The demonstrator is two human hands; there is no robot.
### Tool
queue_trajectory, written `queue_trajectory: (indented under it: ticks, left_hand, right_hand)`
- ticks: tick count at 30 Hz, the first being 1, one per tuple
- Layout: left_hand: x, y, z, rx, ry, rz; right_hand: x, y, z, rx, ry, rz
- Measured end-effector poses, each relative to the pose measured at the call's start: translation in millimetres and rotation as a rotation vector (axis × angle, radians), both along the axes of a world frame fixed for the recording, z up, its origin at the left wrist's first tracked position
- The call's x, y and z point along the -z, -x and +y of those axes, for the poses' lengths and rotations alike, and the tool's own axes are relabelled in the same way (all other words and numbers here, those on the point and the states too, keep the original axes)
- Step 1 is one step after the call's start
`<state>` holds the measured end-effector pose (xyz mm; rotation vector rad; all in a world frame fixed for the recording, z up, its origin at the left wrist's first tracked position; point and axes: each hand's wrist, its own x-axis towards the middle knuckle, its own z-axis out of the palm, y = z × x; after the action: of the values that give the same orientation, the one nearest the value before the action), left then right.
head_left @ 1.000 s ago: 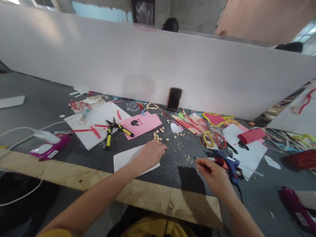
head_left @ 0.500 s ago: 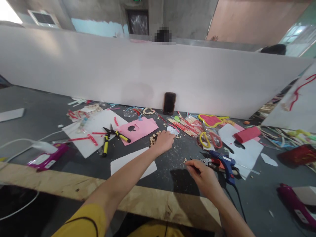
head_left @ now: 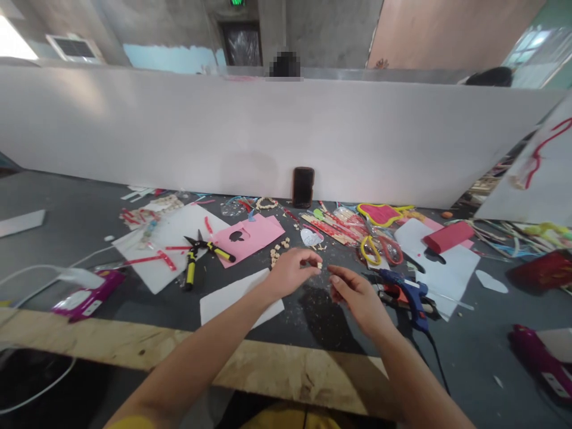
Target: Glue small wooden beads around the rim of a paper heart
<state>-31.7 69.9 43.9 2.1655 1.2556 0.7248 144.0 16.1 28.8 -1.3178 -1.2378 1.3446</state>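
Over the middle of the bench, my left hand pinches a small cream bead between thumb and fingertips. Close by on its right, my right hand has thumb and fingers pressed together; what they hold, if anything, is too small to make out. Loose cream beads lie behind my left wrist. A white heart-shaped paper rests just beyond both hands. Under my left forearm lies a white sheet.
Right of my hands are a blue glue gun and yellow-and-red-handled scissors. To the left lie yellow-black pliers and pink paper. A phone leans against the white partition. A person's head shows beyond it.
My left hand has drawn back from the beads by the paper heart toward me, now with a bead at its fingertips. My right hand has moved slightly up and left, so the hands are close together.
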Motion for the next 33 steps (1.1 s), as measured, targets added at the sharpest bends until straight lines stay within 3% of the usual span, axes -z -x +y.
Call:
queue_trajectory:
  ticks: [6,15,20,25,29,33]
  left_hand:
    - [-2.6,8,-12,0.006,-0.014,-0.095]
    - [1.6,20,-15,0.133,-0.004,-0.082]
    - [6.7,32,-6,0.072,-0.072,0.151]
    - [22.8,46,14,-0.029,-0.077,0.313]
    - [30.9,47,20,-0.044,-0.090,0.399]
    - [28.7,38,9,-0.028,-0.125,0.431]
  right_hand:
    - [-0.5,20,0,-0.149,0.094,0.196]
    - [5.9,19,-3,-0.190,0.083,0.155]
    - [-4.4,15,-5,-0.176,0.027,0.069]
    - [-17.3,6,-12,-0.152,-0.037,-0.001]
    - [-16.5,-3,-17,-0.106,-0.091,-0.040]
    - [-10.7,-8,-19,-0.092,-0.070,-0.027]
